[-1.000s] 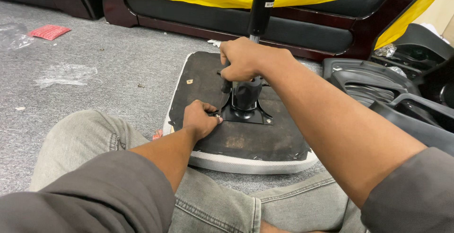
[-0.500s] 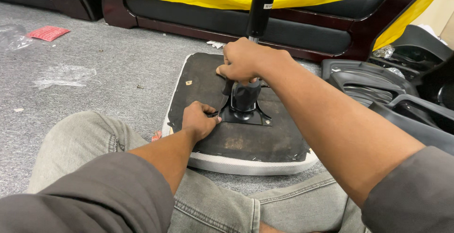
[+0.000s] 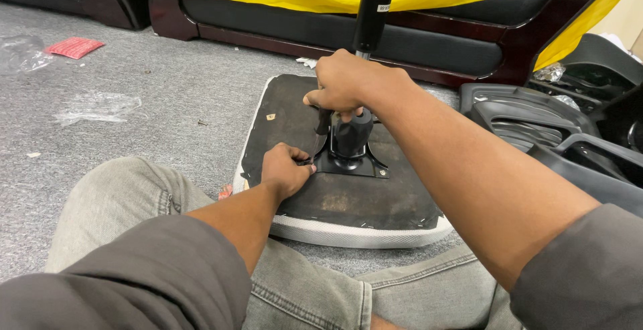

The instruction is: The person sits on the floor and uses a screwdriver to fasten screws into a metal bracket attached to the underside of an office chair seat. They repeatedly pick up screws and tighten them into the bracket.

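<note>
Seat cushion [image 3: 348, 203] lay upside down, frame centre, on carpet. Right hand [image 3: 348, 82] gripped tool handle [image 3: 325, 126] beside black post [image 3: 351, 136]; left hand [image 3: 284, 169] pinched at mounting plate [image 3: 355, 166] corner.

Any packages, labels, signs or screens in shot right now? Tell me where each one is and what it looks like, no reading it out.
Red packet: flat rectangle lying on the grey carpet, far left.
Clear plastic wrapper: crumpled, see-through, on the carpet left of the upturned seat pad.
Second clear wrapper: crumpled, at the left edge beside the red packet.
White label: small strip on the black post above the right hand.
No signs or screens visible.
</note>
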